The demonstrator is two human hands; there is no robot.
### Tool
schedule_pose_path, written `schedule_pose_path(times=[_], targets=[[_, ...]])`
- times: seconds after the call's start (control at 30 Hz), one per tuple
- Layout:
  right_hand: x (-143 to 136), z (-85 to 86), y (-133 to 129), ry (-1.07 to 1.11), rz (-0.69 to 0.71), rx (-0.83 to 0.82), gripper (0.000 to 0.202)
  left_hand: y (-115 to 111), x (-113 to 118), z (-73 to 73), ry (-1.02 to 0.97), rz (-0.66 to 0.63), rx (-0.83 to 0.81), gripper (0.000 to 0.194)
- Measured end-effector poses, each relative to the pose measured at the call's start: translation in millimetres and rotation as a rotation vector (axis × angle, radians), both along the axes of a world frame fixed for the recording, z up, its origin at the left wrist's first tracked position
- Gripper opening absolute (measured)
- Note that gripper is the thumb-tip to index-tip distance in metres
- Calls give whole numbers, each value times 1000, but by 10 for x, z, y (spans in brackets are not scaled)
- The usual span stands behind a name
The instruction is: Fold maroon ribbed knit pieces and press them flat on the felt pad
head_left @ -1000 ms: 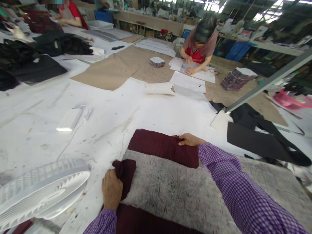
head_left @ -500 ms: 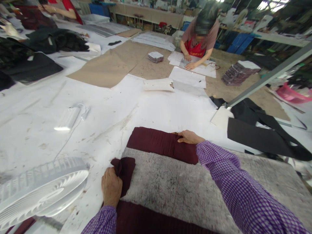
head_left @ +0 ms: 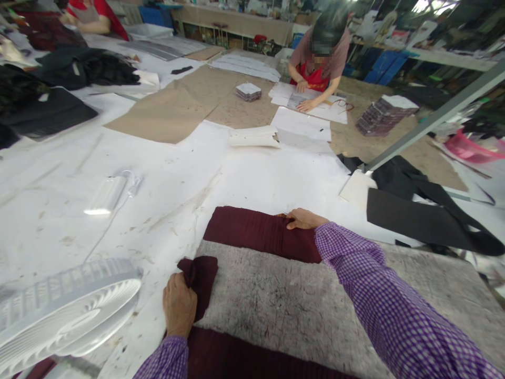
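Lying against the right fingers (head_left: 294, 224), maroon cloth (head_left: 252, 230)

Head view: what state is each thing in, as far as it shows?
Left hand: closed on the small maroon piece
Small maroon piece: bunched at its far end
Right hand: pinching the maroon strip
Maroon strip: laid out, lightly wrinkled
Mottled grey sheet: spread flat
White lamp: near edge bright
White fan: spinning or not, unclear

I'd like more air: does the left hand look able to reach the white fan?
Probably yes: only the white tabletop shows between the left hand and the fan, though the hand's fingers would first have to release the maroon cloth.
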State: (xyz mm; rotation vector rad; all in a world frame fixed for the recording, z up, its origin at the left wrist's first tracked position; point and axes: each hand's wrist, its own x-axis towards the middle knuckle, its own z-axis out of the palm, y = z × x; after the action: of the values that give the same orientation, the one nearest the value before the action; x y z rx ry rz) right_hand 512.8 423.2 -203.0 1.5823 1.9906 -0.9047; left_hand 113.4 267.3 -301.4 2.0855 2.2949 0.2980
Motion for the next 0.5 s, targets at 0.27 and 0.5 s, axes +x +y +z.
schedule_pose_path(times=[0.27, 0.5], targets=[[-58, -18, -41, -56, -4, 35, 26, -3, -8, -13, -12, 10, 0, 21], [-102, 20, -84, -115, -50, 48, 25, 2, -1, -3, 2, 3, 3, 21]])
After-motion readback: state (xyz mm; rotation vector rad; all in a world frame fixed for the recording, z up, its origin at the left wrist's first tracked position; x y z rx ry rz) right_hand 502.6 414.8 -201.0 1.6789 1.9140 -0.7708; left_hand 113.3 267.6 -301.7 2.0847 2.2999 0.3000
